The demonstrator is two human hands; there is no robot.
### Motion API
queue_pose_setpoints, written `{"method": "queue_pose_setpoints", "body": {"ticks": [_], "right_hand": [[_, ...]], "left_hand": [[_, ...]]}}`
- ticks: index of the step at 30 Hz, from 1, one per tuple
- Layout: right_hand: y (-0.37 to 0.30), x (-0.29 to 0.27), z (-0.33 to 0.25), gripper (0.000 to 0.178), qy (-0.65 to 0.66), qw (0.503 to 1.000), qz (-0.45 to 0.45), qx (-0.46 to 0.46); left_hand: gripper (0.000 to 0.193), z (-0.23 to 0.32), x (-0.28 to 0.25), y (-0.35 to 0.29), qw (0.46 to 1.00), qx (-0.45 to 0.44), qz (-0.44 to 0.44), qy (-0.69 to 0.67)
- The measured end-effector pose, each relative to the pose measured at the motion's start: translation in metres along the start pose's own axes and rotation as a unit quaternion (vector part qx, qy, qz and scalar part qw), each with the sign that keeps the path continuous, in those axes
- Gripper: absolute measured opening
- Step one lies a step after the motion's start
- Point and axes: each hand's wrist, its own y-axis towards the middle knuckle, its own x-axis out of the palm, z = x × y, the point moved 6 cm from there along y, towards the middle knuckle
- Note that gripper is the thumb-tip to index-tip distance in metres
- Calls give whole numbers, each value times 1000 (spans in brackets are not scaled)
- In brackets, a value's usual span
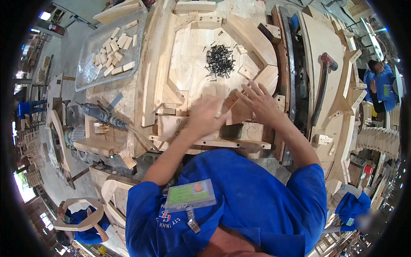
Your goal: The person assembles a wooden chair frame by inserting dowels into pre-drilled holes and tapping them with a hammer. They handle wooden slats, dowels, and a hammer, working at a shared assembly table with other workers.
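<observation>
Over the near part of a pale wooden jig board (188,51), my left hand (207,115) is smeared by motion. Whether its fingers hold anything does not show clearly. Just to its right, my right hand (262,103) lies with fingers spread over a wooden piece (240,110) at the near side of an angled wooden frame. That frame's long right side piece (252,38) and right corner piece (266,80) rest on the board. Beyond both hands sits a heap of dark screws (219,61). A small dark block (231,131) is set at the board's near edge.
A clear plastic tray (79,73) with several small wood blocks (115,53) stands at the far left. A power drill (100,115) lies left of the jig. On the right bench rests a hammer (326,68). Co-workers in blue (383,88) are at right and lower left.
</observation>
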Motion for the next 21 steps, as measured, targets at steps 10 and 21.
{"method": "queue_pose_setpoints", "body": {"ticks": [10,21], "right_hand": [[11,5,-2,91,8,998,29,-58],[13,-3,0,83,4,1000,6,-6]], "left_hand": [[34,-55,-58,-80,990,-62,66,105],[26,-53,-63,-128,978,-107,150,103]]}}
